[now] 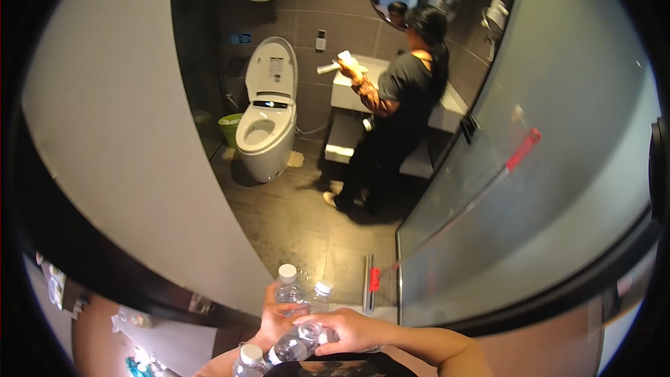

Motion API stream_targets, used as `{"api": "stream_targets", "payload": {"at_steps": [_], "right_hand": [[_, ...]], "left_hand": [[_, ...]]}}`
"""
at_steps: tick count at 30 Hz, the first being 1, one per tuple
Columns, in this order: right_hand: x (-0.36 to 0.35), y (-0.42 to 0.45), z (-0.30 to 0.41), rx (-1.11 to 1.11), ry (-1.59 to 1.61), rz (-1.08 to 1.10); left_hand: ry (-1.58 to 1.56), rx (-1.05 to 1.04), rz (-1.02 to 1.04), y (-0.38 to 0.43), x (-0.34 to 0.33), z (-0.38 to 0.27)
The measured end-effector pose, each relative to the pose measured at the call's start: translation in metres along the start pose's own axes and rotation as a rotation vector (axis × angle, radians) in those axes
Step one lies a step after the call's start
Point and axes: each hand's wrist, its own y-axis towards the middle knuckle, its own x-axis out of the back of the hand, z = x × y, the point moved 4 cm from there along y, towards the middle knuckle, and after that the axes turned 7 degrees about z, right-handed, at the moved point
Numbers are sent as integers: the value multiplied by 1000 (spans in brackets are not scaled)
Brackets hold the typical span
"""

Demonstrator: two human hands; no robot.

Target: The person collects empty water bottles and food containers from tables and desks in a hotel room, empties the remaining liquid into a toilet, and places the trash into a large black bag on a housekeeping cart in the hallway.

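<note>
Several clear plastic bottles with white caps are gathered against my body at the bottom of the view. My left hand (280,319) is wrapped around the side of an upright bottle (288,288). Beside it stands a second capped bottle (320,299), close to my fingers. My right hand (348,331) grips a tilted bottle (293,343) lying across the front of me. Lower left, one more bottle (250,361) shows its cap near my left forearm. The lower parts of the bottles are partly hidden by my hands and clothing.
A bathroom lies ahead, with a toilet (267,125), lid raised, and a green bin (229,128). Another person (403,99) stands at the washbasin counter (348,97). A red-handled floor squeegee (369,283) leans by the glass door (523,209). A pale wall (120,131) curves along the left.
</note>
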Motion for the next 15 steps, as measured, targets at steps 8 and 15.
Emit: {"api": "stream_targets", "payload": {"at_steps": [8, 15], "right_hand": [[134, 78, -35, -46, -182, 275], [209, 158, -101, 53, -115, 532]], "left_hand": [[-189, 73, -297, 125, 2, 12], [71, -50, -475, 236, 20, 46]]}}
